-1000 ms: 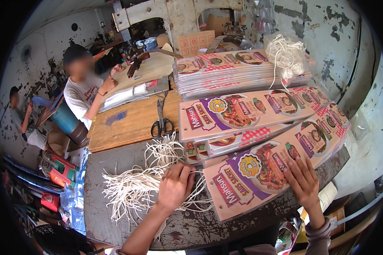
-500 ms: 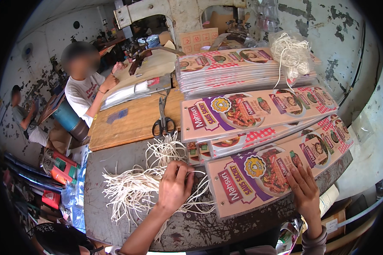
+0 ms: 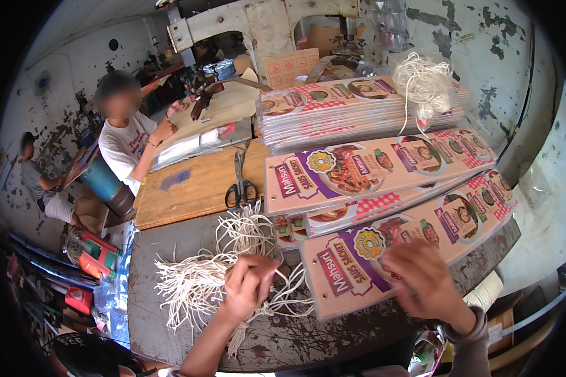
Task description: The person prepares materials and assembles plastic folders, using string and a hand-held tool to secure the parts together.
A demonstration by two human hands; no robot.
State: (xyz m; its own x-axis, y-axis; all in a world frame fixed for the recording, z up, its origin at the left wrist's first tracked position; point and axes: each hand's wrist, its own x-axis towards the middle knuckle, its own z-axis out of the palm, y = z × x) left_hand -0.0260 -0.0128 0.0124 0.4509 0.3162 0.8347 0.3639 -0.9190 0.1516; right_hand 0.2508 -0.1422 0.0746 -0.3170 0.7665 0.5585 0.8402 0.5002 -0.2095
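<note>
A heap of white cords (image 3: 192,283) lies on the dark worn tabletop. At its right side my left hand (image 3: 250,286) has its fingers curled and pressed together, closed on a white cord beside the loose loops. My right hand (image 3: 424,276) hovers over the nearest long printed plastic-covered sheet (image 3: 339,301), its fingers bent and smeared by motion. That sheet is pinkish with food pictures and has small eyelets at its left end. Further printed sheets (image 3: 289,204) overlap behind it.
Black-handled scissors (image 3: 242,191) lie on a wooden board (image 3: 201,204). At the back stands a thick stack of printed sheets (image 3: 358,122), with a clear bag of white cord (image 3: 424,85) on top. A person in a white shirt (image 3: 122,147) works across the table at the left.
My right hand has lifted off the near sheet and moved left, its fingers bending. My left hand has shifted slightly down and left, staying by the cords.
</note>
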